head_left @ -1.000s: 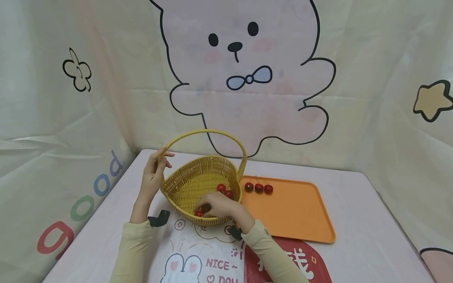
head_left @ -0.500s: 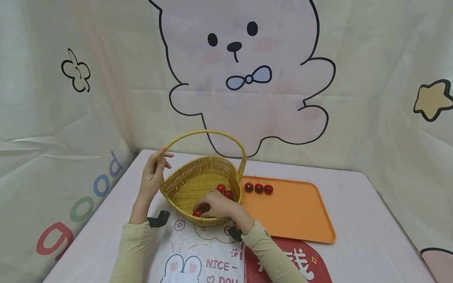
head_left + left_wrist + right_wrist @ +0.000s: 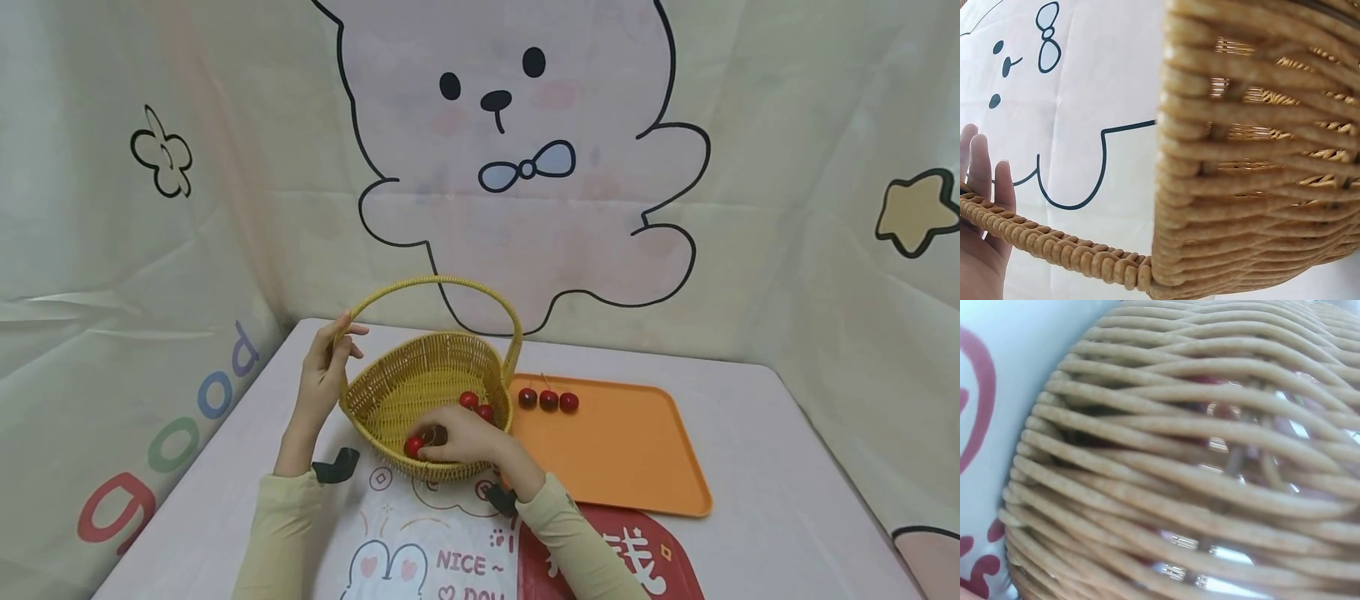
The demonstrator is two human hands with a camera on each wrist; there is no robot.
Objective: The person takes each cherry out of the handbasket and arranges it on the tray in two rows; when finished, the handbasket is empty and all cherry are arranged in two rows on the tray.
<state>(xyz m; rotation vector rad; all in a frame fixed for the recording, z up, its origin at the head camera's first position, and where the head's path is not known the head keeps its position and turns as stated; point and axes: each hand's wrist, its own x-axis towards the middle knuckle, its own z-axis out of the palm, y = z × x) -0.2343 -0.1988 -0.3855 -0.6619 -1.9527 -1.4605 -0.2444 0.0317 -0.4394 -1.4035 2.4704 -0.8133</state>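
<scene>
Head view: a yellow woven basket (image 3: 405, 392) stands on the pale tabletop (image 3: 750, 450), at the lower centre of the frame, its tall handle (image 3: 438, 280) arching above it.
Left hand: placed (image 3: 324, 367) at the left side of the handle, left of centre; the fingers grasp the handle, with their tips extending past it.
Right hand: inside the basket (image 3: 461, 435), near its front rim; the fingers pinch a red cherry (image 3: 413, 447) at their tips. A dark patch beneath the hand cannot be identified.
Basket contents: two red cherries (image 3: 468, 400) lie close together by the right inner wall, just above the right hand in the frame.
Orange tray (image 3: 615, 450): flat on the tabletop, right of the basket; three dark red cherries (image 3: 549, 401) sit in a row in its upper left corner.
Printed designs: a rabbit with the words "NICE ~" (image 3: 460, 560) at bottom centre, a red patch (image 3: 667, 550) to its right.
Backdrop (image 3: 810, 275): pale cloth bearing a large outlined bear across the upper centre.
Left wrist view: fingers upright at lower left, behind the handle; basket weave fills the right.
Right wrist view: blurred basket weave covers most of the frame; the fingers' hold cannot be checked here.
</scene>
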